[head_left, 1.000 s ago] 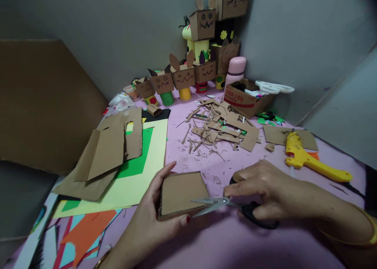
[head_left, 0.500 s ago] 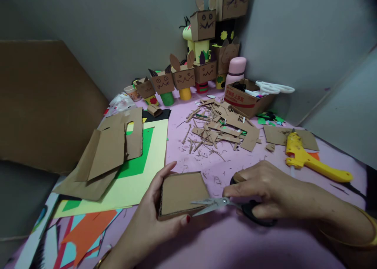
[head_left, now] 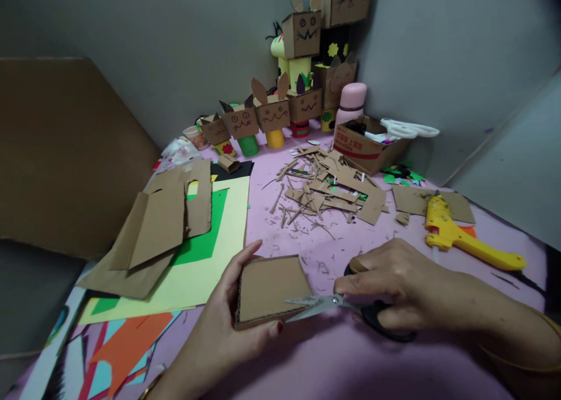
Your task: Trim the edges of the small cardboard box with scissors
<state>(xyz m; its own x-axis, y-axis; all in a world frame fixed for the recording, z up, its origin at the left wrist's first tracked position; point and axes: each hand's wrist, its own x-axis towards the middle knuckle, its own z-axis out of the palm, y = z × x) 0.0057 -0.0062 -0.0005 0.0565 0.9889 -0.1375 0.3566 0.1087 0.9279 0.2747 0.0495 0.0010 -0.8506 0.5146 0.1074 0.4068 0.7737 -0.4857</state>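
Observation:
My left hand (head_left: 228, 324) grips a small square of brown corrugated cardboard (head_left: 267, 286) from its left edge, holding it just above the pink table (head_left: 333, 365). My right hand (head_left: 394, 277) is closed round the black handles of a pair of scissors (head_left: 346, 308). The metal blades are slightly apart and bite into the cardboard's lower right edge.
Cardboard scraps (head_left: 328, 190) lie in a heap mid-table. A yellow glue gun (head_left: 464, 239) rests at the right. Cardboard sheets (head_left: 162, 225) and coloured paper (head_left: 205, 254) lie left. At the back stand cardboard box figures (head_left: 274, 114), a pink bottle (head_left: 350, 102) and an open carton (head_left: 368, 143).
Almost nothing has moved. The scissor handles shifted a little in my right hand while the blades stayed at the cardboard's edge.

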